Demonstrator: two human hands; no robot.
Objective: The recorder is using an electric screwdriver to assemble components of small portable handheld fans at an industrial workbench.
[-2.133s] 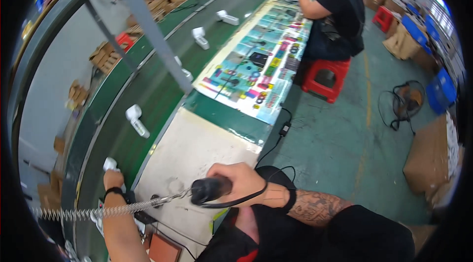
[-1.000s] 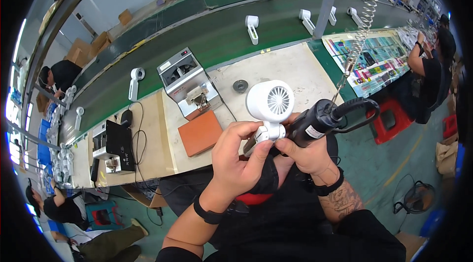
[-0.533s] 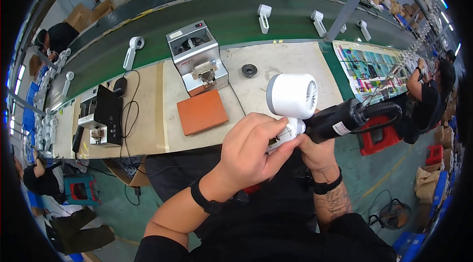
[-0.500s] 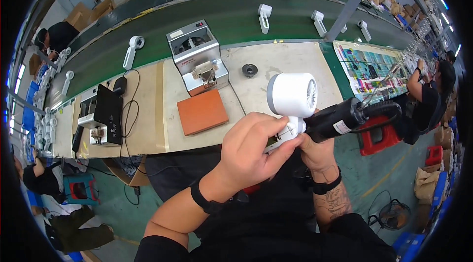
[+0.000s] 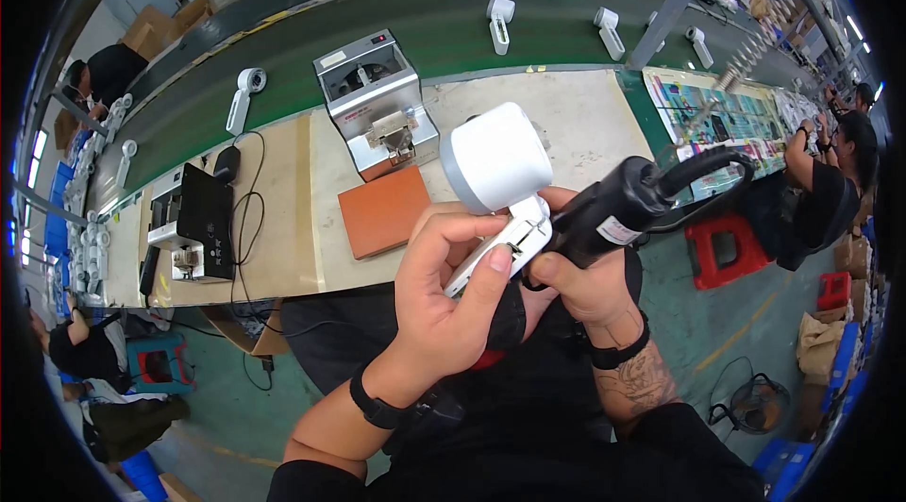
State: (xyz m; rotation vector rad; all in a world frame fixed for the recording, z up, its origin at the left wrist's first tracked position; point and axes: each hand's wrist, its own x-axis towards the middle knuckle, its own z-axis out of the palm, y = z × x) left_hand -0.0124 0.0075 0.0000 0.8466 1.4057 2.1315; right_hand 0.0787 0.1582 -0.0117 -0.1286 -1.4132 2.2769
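Presently the left hand point(image 5: 444, 304) has its fingers closed around the handle of the white handheld fan point(image 5: 497, 183), held above the table point(image 5: 283, 219) edge, while the right hand point(image 5: 578, 283) grips the black electric screwdriver point(image 5: 618, 209) at three o'clock of that handle, so fastening appears under way, completion not visible.

The person is wearing black clothing, a black band behind each hand's wrist, tattoos showing along the right forearm point(image 5: 637, 387)

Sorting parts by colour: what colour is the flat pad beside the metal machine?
Orange-brown pad, clearest in the head view.
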